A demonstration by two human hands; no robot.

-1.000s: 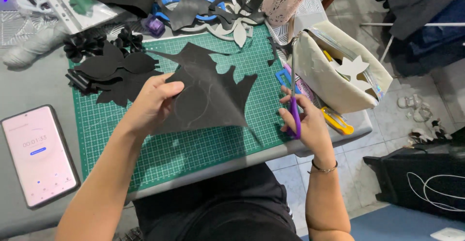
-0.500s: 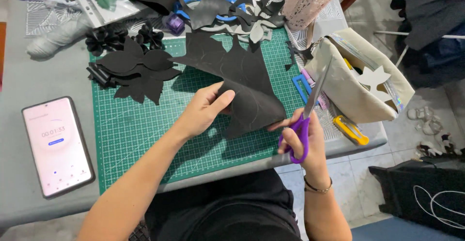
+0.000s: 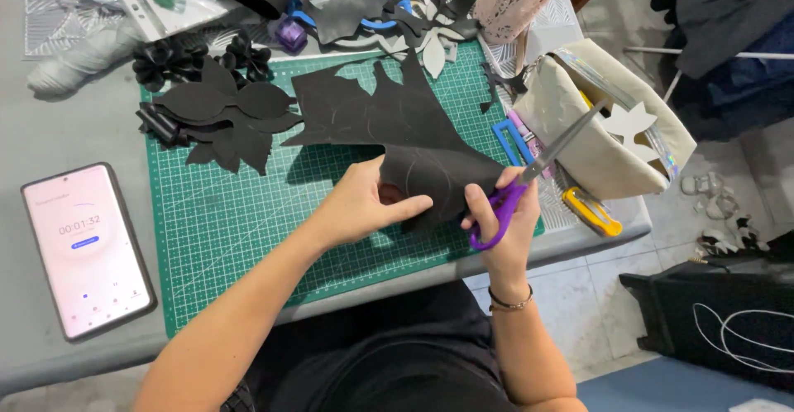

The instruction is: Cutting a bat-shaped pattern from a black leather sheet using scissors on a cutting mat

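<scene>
One grey surface [image 3: 50, 139] carries a green cutting mat [image 3: 248, 230], which lies under most of the work. A large black sheet [image 3: 397, 122] rests on the mat's upper middle, with its near edge lifted off the mat. The left hand [image 3: 364, 205] has its grip clamped on that near edge, thumb on top. Compared with the earlier frame, this hand sits further right and lower, and the sheet has turned so that its narrow end points toward the person. A beige pouch [image 3: 579, 139] lies at the mat's right edge. A phone [image 3: 87, 251] lies flat on the surface, left of the mat, screen lit. Black cut shapes [image 3: 223, 118] are piled at the mat's upper left. The right hand [image 3: 504, 222] has its grip closed through the handles of the purple scissors [image 3: 513, 197]. The blades are now raised, pointing up and right over the pouch, and stand slightly apart.
</scene>
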